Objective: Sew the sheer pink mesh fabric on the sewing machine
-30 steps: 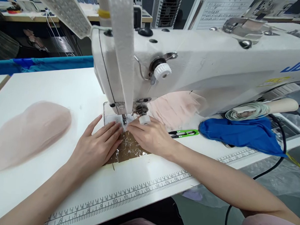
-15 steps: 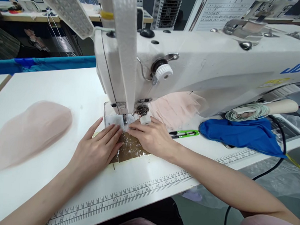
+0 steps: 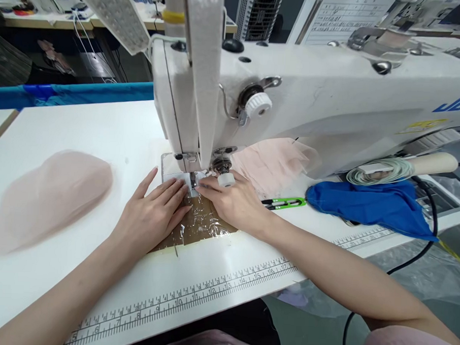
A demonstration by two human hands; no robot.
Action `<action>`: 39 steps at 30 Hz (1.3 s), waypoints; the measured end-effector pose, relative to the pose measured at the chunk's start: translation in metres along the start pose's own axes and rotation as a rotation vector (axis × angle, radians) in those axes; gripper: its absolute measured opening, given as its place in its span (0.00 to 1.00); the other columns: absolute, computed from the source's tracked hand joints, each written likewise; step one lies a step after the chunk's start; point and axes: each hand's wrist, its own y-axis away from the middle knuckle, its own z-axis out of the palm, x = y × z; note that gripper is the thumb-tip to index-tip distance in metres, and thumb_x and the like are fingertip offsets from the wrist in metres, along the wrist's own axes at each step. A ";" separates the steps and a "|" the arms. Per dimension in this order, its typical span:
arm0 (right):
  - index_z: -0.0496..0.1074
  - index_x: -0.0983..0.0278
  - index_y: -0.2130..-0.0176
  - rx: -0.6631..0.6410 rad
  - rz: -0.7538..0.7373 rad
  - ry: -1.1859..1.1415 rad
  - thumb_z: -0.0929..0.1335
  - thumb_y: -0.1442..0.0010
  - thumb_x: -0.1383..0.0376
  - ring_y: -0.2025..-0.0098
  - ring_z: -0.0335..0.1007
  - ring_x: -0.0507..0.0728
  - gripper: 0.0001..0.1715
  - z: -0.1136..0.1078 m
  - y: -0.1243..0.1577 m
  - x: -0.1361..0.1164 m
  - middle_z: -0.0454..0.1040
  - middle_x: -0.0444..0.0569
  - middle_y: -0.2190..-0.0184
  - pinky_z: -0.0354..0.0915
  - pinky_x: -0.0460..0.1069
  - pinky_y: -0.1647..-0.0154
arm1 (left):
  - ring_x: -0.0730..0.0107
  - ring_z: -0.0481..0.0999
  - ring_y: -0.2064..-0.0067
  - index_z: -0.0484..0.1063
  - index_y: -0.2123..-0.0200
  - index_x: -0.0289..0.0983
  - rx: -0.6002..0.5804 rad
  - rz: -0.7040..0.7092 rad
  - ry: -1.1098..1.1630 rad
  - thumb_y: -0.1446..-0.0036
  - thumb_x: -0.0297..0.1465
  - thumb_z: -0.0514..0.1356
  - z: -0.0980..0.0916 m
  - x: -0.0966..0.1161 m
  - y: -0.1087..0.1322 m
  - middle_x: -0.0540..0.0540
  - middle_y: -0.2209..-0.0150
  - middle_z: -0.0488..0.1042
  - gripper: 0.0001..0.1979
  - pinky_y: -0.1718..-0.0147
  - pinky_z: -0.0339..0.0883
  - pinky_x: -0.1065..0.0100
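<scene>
My left hand lies flat, fingers stretched out, pressing a small white piece of fabric at the needle of the white sewing machine. My right hand rests just right of the presser foot, fingers extended onto the same piece, with a white thimble-like ring on one finger. Under both hands is a brown patch covered in shiny clear tape on the table top. The fabric under the fingertips is mostly hidden.
A pile of sheer pink fabric lies at the left. More pink fabric sits behind the needle. Green thread snips, a blue cloth and a coil of tape are at the right. A ruler strip runs along the table's front edge.
Both hands have slid slightly away from me toward the needle with the fabric; the view has shifted a little.
</scene>
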 end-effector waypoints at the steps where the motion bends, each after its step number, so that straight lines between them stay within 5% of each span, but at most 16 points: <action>1: 0.78 0.66 0.55 -0.008 -0.001 0.003 0.61 0.37 0.76 0.60 0.72 0.56 0.19 0.000 0.000 0.001 0.80 0.49 0.60 0.64 0.53 0.49 | 0.53 0.76 0.46 0.71 0.47 0.27 -0.005 -0.006 0.000 0.34 0.34 0.53 0.001 -0.001 0.000 0.36 0.48 0.76 0.19 0.36 0.53 0.46; 14: 0.78 0.67 0.59 -0.027 0.058 -0.045 0.59 0.41 0.79 0.62 0.72 0.56 0.22 -0.009 0.000 0.001 0.80 0.50 0.65 0.65 0.54 0.51 | 0.50 0.72 0.42 0.69 0.44 0.32 -0.013 -0.130 -0.028 0.34 0.36 0.53 -0.002 -0.013 0.003 0.36 0.45 0.73 0.20 0.38 0.57 0.46; 18: 0.75 0.68 0.55 -0.066 0.073 -0.091 0.58 0.42 0.81 0.64 0.72 0.55 0.24 -0.009 -0.001 -0.008 0.80 0.49 0.66 0.66 0.51 0.56 | 0.52 0.78 0.53 0.73 0.49 0.35 -0.047 -0.171 -0.026 0.34 0.37 0.54 -0.010 -0.008 0.005 0.38 0.54 0.78 0.17 0.47 0.67 0.46; 21: 0.70 0.70 0.47 -0.075 -0.014 -0.230 0.59 0.38 0.79 0.53 0.73 0.56 0.23 -0.006 -0.001 -0.015 0.77 0.52 0.51 0.68 0.52 0.52 | 0.62 0.79 0.65 0.76 0.57 0.34 -0.022 0.048 0.049 0.35 0.35 0.56 -0.025 0.009 0.003 0.44 0.66 0.79 0.12 0.64 0.73 0.60; 23: 0.68 0.68 0.44 -0.096 -0.142 -0.334 0.61 0.35 0.75 0.42 0.67 0.56 0.21 -0.004 -0.001 -0.018 0.72 0.52 0.43 0.66 0.54 0.44 | 0.67 0.79 0.66 0.75 0.60 0.35 0.044 0.298 0.163 0.37 0.31 0.58 -0.036 0.020 0.003 0.48 0.67 0.80 0.08 0.65 0.72 0.66; 25: 0.72 0.66 0.48 -0.118 -0.241 -0.426 0.62 0.35 0.74 0.40 0.66 0.54 0.18 -0.004 0.000 -0.019 0.74 0.50 0.45 0.63 0.53 0.40 | 0.70 0.79 0.65 0.74 0.59 0.36 0.137 0.382 0.201 0.38 0.30 0.59 -0.043 0.024 0.004 0.50 0.66 0.81 0.06 0.64 0.71 0.69; 28: 0.77 0.64 0.62 -0.131 -0.287 -0.540 0.61 0.39 0.78 0.52 0.74 0.52 0.18 -0.008 0.001 -0.018 0.81 0.44 0.59 0.68 0.49 0.49 | 0.69 0.78 0.67 0.72 0.60 0.37 0.166 0.063 0.076 0.39 0.31 0.60 -0.043 0.016 0.007 0.48 0.64 0.80 0.06 0.74 0.66 0.69; 31: 0.73 0.63 0.75 -0.094 -0.236 -0.542 0.59 0.45 0.78 0.70 0.71 0.50 0.20 -0.013 0.001 -0.015 0.76 0.40 0.76 0.66 0.46 0.68 | 0.64 0.75 0.72 0.71 0.62 0.36 -0.040 -0.293 -0.079 0.39 0.42 0.58 -0.036 0.005 0.008 0.44 0.66 0.77 0.14 0.86 0.50 0.69; 39: 0.71 0.63 0.80 -0.054 -0.060 -0.559 0.57 0.52 0.76 0.79 0.64 0.47 0.18 -0.013 0.004 -0.008 0.71 0.38 0.83 0.59 0.45 0.74 | 0.74 0.61 0.89 0.65 0.79 0.41 -0.361 -0.525 0.253 0.45 0.53 0.58 -0.045 -0.010 0.007 0.52 0.85 0.68 0.23 0.91 0.44 0.71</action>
